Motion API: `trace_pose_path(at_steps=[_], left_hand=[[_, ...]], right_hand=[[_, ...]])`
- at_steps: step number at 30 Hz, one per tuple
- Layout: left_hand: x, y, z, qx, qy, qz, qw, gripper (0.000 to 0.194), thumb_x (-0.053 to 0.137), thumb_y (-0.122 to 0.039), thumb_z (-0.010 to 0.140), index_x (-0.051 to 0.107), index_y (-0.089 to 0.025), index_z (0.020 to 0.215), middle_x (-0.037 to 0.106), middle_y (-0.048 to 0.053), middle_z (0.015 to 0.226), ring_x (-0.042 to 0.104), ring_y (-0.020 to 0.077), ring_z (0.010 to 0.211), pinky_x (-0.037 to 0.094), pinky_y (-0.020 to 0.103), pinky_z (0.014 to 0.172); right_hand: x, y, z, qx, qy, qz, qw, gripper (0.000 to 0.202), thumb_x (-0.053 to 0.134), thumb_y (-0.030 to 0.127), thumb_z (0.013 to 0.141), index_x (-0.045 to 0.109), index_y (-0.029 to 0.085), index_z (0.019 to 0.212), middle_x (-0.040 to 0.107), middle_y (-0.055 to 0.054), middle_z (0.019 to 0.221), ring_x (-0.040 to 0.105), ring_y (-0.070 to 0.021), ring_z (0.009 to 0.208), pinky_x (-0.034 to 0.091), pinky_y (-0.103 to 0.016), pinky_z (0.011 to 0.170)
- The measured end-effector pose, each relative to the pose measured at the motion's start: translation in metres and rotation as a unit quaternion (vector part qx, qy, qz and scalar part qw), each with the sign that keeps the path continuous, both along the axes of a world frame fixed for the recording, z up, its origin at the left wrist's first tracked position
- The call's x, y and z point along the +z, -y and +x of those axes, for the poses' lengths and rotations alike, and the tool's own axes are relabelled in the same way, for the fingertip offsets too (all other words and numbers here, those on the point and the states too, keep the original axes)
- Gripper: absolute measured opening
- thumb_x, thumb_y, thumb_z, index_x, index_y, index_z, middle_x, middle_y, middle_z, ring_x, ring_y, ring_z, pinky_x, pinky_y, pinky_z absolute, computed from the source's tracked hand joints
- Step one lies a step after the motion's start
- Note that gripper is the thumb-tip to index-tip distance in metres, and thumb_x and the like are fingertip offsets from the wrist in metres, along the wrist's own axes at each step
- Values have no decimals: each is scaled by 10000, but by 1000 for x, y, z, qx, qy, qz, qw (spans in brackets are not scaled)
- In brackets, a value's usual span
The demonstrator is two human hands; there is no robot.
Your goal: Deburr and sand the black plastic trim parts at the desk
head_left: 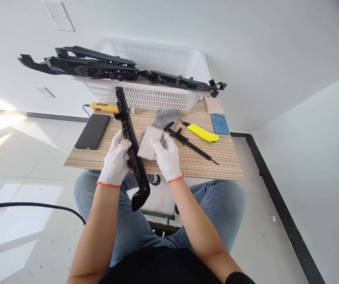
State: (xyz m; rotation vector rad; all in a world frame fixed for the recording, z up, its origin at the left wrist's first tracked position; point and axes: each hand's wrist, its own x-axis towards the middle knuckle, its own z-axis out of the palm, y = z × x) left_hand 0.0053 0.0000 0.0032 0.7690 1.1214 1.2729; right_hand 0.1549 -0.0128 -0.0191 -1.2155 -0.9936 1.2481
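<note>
Both hands wear white knit gloves with orange cuffs. My left hand (116, 157) is closed around a long black plastic trim piece (131, 142), which slants from the basket's front down past the table's near edge. Its ribbed inner side faces up, and its lower end is curved. In my right hand (167, 156) is a flat off-white sanding pad (147, 146), pinched between thumb and fingers just right of the trim piece. Behind the pad lie a grey speckled sheet (169, 116) and a black caliper (187, 142).
A white plastic basket (157, 96) at the back holds several black trim pieces (98, 65) that overhang its sides. On the wood-grain table (216, 169) lie a yellow utility knife (202, 132), a blue block (220, 124), a pink pad (213, 105), a phone (92, 131) and a yellow corded tool (104, 107).
</note>
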Motion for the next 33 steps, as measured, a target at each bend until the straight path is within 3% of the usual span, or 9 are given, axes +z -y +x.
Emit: trace_pose_path(at_steps=[3, 7, 10, 14, 18, 21, 24, 30, 33], left_hand=[[-1, -1, 0, 4, 2, 0, 1000, 674, 771, -267, 762, 630, -301, 1420, 668, -21, 908, 647, 138, 680, 542, 241, 557], [-3, -2, 1, 12, 16, 3, 1000, 661, 773, -238, 748, 650, -309, 1393, 664, -22, 849, 611, 127, 626, 486, 206, 488], [-2, -1, 1, 9, 28, 17, 999, 654, 781, -231, 735, 660, -293, 1375, 665, -21, 855, 617, 123, 645, 494, 199, 503], [-1, 0, 1, -5, 27, 5, 1000, 648, 785, -251, 753, 646, -306, 1383, 642, -40, 837, 588, 108, 601, 461, 194, 462], [0, 1, 1, 1, 40, 10, 999, 680, 791, -244, 745, 634, -311, 1404, 654, -41, 851, 601, 112, 620, 458, 194, 455], [1, 1, 1, -2, 32, -5, 999, 722, 802, -246, 750, 612, -310, 1444, 635, -53, 804, 579, 116, 584, 466, 213, 441], [3, 2, 1, -5, 34, -9, 999, 753, 820, -243, 742, 599, -309, 1460, 602, -74, 758, 549, 103, 539, 476, 214, 435], [6, 4, 1, -21, 47, -9, 999, 796, 838, -281, 737, 558, -315, 1482, 644, -65, 767, 652, 132, 602, 456, 193, 413], [6, 3, 1, -24, 47, -13, 999, 782, 821, -280, 749, 555, -313, 1484, 650, -65, 747, 630, 122, 559, 451, 189, 411]], right_hand=[[1, 0, -1, 26, 43, 13, 999, 535, 755, 499, 915, 675, 255, 1384, 802, -60, 1198, 770, -254, 1090, 655, -412, 953], [0, 0, -4, -11, 21, 6, 1000, 521, 718, 477, 937, 660, 258, 1408, 800, -57, 1203, 768, -240, 1087, 658, -398, 935], [-2, -2, -5, 29, 29, 5, 999, 541, 764, 478, 899, 678, 249, 1381, 800, -64, 1200, 764, -248, 1103, 654, -404, 945], [0, -2, -5, -23, 11, -1, 1000, 528, 683, 463, 948, 629, 235, 1422, 789, -80, 1232, 767, -241, 1095, 655, -396, 926], [2, -2, -4, -3, 56, 16, 998, 513, 768, 426, 866, 668, 251, 1338, 777, -72, 1259, 752, -247, 1116, 631, -402, 976], [2, -4, -3, -53, -3, -6, 999, 473, 718, 392, 862, 647, 235, 1303, 778, -61, 1150, 749, -212, 999, 648, -346, 846], [0, -1, 1, -54, -73, -42, 995, 359, 725, 370, 816, 644, 241, 1141, 714, 11, 872, 689, -150, 727, 587, -251, 598], [3, 15, 18, 27, -202, 0, 979, 362, 694, 393, 823, 615, 280, 1158, 518, 111, 564, 440, -94, 384, 353, -187, 337], [5, 16, 21, 49, -218, -13, 975, 372, 648, 462, 857, 616, 269, 1173, 568, 87, 596, 411, -96, 343, 321, -210, 301]])
